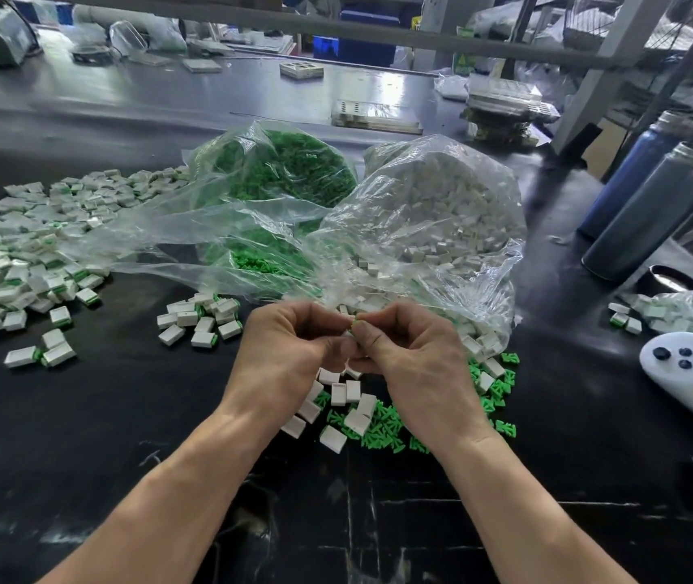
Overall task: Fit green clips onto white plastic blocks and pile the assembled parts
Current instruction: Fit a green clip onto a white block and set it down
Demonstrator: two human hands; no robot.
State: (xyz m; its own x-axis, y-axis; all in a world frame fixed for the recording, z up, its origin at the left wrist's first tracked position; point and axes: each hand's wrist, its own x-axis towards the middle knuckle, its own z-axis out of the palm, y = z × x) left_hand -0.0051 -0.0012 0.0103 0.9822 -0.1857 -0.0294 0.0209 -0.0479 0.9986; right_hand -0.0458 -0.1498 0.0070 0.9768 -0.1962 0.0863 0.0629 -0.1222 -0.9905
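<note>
- Pinching a green clip [353,326], left hand [290,351] and right hand [410,356] meet; block hidden between fingers.
- Loose blocks [346,394] crowd the table [104,436] underneath; bare surface lies nearer.

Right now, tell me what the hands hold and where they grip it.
Both hands, left hand and right hand, pinch one small green clip at the fingertips; the exact grip place is hidden.

Green clip [353,326] pinched between my fingertips, mostly hidden. Loose white blocks [346,392] and green clips [382,429] lie mixed below my wrists; the assembled parts [20,255] are heaped far left.
</note>
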